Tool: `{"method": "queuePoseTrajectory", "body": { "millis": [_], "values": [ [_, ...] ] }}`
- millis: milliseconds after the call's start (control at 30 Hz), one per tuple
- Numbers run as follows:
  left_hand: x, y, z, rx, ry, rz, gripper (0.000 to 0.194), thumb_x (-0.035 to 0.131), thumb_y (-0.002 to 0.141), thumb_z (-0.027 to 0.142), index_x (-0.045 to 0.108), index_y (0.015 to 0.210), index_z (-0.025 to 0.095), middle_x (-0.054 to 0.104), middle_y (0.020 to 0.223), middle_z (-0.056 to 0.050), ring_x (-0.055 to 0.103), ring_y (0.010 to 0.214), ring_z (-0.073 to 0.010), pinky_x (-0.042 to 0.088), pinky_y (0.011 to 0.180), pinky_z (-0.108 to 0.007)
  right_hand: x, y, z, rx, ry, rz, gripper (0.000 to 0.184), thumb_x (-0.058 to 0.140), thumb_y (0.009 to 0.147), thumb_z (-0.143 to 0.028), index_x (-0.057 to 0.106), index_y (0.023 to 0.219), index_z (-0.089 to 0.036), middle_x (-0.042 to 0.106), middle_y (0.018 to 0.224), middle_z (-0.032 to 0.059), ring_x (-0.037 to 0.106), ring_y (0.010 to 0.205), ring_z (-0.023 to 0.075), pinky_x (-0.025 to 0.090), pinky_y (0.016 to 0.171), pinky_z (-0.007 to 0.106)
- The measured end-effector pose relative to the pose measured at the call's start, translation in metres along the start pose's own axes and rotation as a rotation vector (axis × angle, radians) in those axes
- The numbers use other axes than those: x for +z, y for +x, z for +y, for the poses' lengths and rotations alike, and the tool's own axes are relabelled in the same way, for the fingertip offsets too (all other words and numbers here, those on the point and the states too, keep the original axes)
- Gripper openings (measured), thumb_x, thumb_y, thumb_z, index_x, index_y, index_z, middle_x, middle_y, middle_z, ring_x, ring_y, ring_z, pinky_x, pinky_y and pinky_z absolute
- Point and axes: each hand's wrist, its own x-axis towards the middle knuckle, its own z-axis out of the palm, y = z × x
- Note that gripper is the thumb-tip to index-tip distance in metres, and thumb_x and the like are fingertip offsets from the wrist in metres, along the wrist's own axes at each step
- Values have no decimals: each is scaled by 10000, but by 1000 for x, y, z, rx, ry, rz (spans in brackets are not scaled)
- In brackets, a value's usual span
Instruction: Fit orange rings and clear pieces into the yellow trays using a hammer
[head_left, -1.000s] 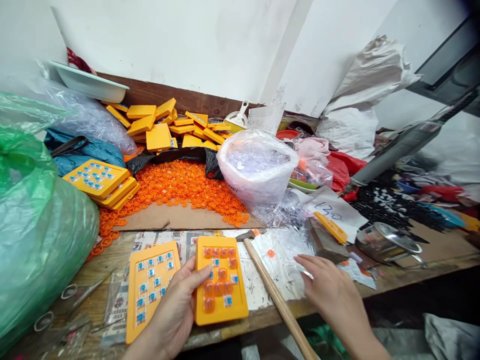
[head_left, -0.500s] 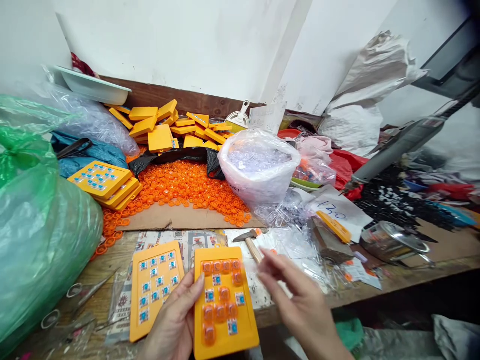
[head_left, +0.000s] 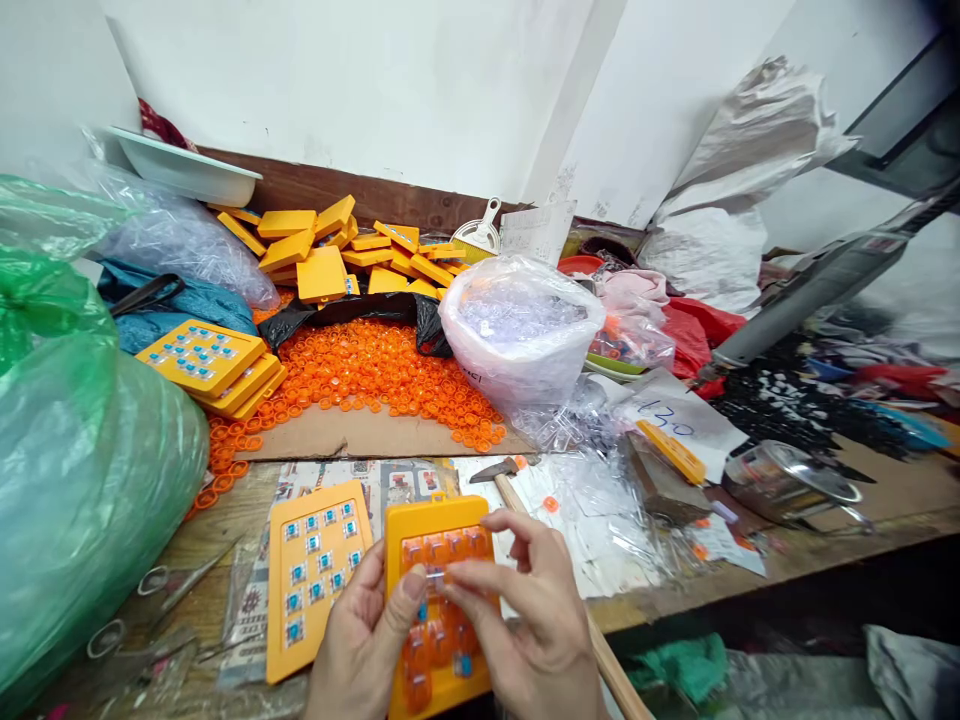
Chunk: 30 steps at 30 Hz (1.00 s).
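Left hand (head_left: 367, 630) clasps a yellow panel (head_left: 442, 678), right hand (head_left: 538, 612) pinching over it, hold unclear.

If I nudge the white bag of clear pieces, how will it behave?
The white bag will probably give and sag, since its thin wall looks creased and soft. It may spill easily, as its mouth is open over loose clear pieces. Pushed left, it would likely scatter the small, loose orange caps heaped beside it.
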Motion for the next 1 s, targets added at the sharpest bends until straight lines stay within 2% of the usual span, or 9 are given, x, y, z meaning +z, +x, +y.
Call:
{"method": "queuePoseTrajectory", "body": {
  "millis": [100, 200, 267, 400, 533, 633, 733, 800, 1000],
  "values": [
    [2, -2, -3, 100, 79, 78, 557, 736, 712, 391, 548, 1186, 167, 676, 1152, -119, 603, 1103, -295, 491, 931, -362, 6, 1, -5, 450, 356, 53, 515, 765, 680, -318, 543, 1144, -303, 513, 1236, 91, 534, 1130, 295, 481, 869, 441],
    [2, -4, -4, 211, 226, 150, 559, 723, 704, 438, 571, 1157, 149, 694, 1113, -121, 613, 1085, -292, 508, 897, -318, 4, 10, -15, 758, 938, -161, 621, 765, 676, -363, 462, 1206, -246, 636, 1135, 86, 628, 1035, 272, 514, 839, 386],
    [2, -5, -6, 267, 318, 196, 540, 713, 701, 462, 593, 1123, 148, 700, 1103, -113, 627, 1062, -277, 515, 868, -274, 1, 14, -21, 783, 1086, -247, 529, 755, 694, -338, 503, 1142, -214, 678, 1091, 77, 646, 1015, 262, 510, 838, 348],
    [1, -7, -10, 318, 440, 280, 524, 707, 692, 493, 618, 1076, 146, 703, 1099, -108, 634, 1055, -258, 503, 857, -221, 0, 12, -24, 787, 1070, -200, 465, 756, 703, -317, 529, 1092, -201, 694, 1085, 73, 649, 1017, 249, 507, 815, 305],
    [5, -5, -13, 237, 351, 249, 540, 727, 686, 464, 609, 1103, 142, 698, 1105, -121, 627, 1065, -280, 497, 900, -282, 3, 6, -17, 840, 1058, -212, 465, 769, 684, -343, 534, 1062, -208, 697, 1082, 71, 653, 1016, 244, 515, 829, 319],
    [11, -2, -10, 60, 87, 144, 591, 759, 674, 410, 568, 1176, 163, 706, 1086, -122, 642, 1040, -299, 513, 901, -366, -9, 9, 6, 792, 832, -301, 563, 754, 658, -458, 538, 1111, -204, 700, 1070, 93, 685, 924, 232, 542, 788, 339],
    [18, -2, 1, -128, -76, 164, 604, 772, 682, 332, 541, 1223, 192, 728, 1025, -112, 686, 941, -291, 541, 856, -404, -38, 17, 49, 594, 68, -199, 497, 577, 768, -550, 590, 1119, -198, 709, 1016, 100, 691, 794, 213, 553, 699, 354],
    [23, -4, 8, -204, -105, 233, 565, 765, 697, 301, 560, 1209, 178, 737, 989, -118, 698, 898, -294, 557, 825, -412, -57, 21, 78, 568, -208, -115, 357, 520, 809, -452, 649, 995, -175, 686, 1053, 147, 651, 899, 284, 501, 777, 455],
    [29, -9, 14, -358, -239, 287, 572, 738, 735, 267, 542, 1268, 202, 745, 980, -95, 699, 878, -311, 524, 879, -501, -61, 17, 116, 469, -541, -219, 288, 522, 739, -199, 708, 938, -108, 706, 931, 208, 587, 938, 411, 386, 803, 577]
  ]
}}
